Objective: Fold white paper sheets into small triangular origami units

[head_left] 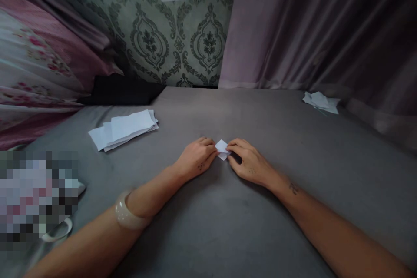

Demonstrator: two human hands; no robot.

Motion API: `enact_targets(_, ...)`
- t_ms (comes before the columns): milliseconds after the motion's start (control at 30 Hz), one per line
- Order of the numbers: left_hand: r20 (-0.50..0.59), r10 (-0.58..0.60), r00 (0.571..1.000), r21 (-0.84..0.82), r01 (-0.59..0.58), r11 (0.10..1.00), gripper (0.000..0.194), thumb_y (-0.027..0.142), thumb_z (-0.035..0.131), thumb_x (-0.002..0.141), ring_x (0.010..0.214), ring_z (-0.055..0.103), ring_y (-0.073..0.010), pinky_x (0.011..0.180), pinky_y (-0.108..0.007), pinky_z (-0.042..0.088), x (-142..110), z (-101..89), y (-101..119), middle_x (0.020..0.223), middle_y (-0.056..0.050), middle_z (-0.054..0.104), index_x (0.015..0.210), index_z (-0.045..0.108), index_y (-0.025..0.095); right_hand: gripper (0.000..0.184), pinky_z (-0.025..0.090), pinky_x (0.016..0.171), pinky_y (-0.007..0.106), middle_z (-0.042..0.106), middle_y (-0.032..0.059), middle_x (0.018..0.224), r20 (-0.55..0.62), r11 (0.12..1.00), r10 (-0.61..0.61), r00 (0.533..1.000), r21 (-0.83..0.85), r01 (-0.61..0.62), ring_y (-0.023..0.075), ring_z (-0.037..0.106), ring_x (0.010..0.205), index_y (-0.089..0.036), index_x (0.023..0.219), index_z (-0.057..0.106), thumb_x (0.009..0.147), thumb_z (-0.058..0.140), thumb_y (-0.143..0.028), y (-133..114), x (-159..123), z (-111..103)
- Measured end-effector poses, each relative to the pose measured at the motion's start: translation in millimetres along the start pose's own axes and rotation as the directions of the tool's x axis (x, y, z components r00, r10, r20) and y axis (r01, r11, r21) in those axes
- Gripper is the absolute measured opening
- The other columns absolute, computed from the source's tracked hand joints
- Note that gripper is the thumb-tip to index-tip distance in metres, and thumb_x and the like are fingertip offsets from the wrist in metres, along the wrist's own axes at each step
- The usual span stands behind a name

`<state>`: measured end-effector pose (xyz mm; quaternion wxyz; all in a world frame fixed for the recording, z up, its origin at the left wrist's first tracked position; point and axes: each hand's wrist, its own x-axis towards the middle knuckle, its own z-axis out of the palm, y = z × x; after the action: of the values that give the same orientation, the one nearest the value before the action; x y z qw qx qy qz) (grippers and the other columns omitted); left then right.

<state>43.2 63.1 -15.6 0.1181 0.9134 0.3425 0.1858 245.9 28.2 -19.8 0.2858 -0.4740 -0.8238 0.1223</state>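
A small folded piece of white paper is held between my two hands, low over the grey cloth surface. Its upper part comes to a point, and a smaller flap shows below a crosswise fold. My left hand pinches its left edge, with the fingers closed together. On the other side, my right hand grips the right edge between thumb and fingers, with a gap showing between them. The fingertips cover both side edges of the paper. A pale bangle circles my left forearm.
A stack of white paper sheets lies to the left. Some folded white papers rest at the far right. Behind are a black cloth, a patterned wall and curtains. At the left edge, a blurred-out patch hides something beside a white ring.
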Motion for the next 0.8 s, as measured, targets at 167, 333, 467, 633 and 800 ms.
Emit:
enact_targets(167,-0.082,-0.173,0.982,-0.135,0.161,0.978,0.023,0.025,0.047,0.090,0.088,0.056,-0.0202,0.083,-0.032,0.043,3,3.9,2,0.092,-0.008,0.064,0.086,0.068,0.016,0.019,0.046,0.085,0.033,0.063,0.0069,0.094,-0.060,0.989,0.111,0.992,0.102,-0.105,0.0178,0.059,0.090,-0.018,0.086,0.067,0.089,0.049,-0.019,5,5,1)
enact_targets(333,-0.075,-0.322,0.944,-0.210,0.300,0.931,0.018,0.024,0.053,0.087,0.084,0.056,-0.0195,0.080,-0.033,0.043,9,1.1,5,0.086,-0.008,0.063,0.080,0.068,0.016,0.017,0.046,0.081,0.031,0.064,0.0055,0.095,-0.092,0.963,0.229,0.969,0.165,-0.212,0.0158,0.061,0.086,-0.019,0.077,0.067,0.087,0.054,-0.021,10,8,4)
enact_targets(467,-0.070,-0.390,0.918,-0.235,0.365,0.901,0.019,0.024,0.054,0.085,0.081,0.055,-0.0187,0.078,-0.032,0.043,11,0.2,8,0.080,-0.006,0.060,0.074,0.067,0.016,0.016,0.046,0.082,0.030,0.063,0.0057,0.095,-0.104,0.950,0.279,0.955,0.174,-0.258,0.0157,0.061,0.087,-0.019,0.075,0.066,0.086,0.054,-0.021,11,10,6)
enact_targets(633,-0.076,-0.468,0.880,-0.258,0.436,0.862,0.017,0.024,0.056,0.083,0.079,0.054,-0.0183,0.077,-0.033,0.042,13,2.4,9,0.078,-0.006,0.058,0.071,0.066,0.015,0.015,0.045,0.079,0.030,0.061,0.0054,0.093,-0.114,0.948,0.298,0.948,0.151,-0.280,0.0152,0.059,0.084,-0.018,0.074,0.062,0.086,0.054,-0.022,11,12,9)
enact_targets(800,-0.081,-0.512,0.855,-0.286,0.472,0.834,0.016,0.024,0.059,0.080,0.076,0.054,-0.0175,0.075,-0.032,0.043,16,4.1,7,0.078,-0.006,0.058,0.068,0.064,0.015,0.015,0.045,0.077,0.031,0.059,0.0058,0.092,-0.121,0.944,0.320,0.940,0.124,-0.306,0.0161,0.058,0.082,-0.018,0.070,0.059,0.084,0.056,-0.022,12,15,11)
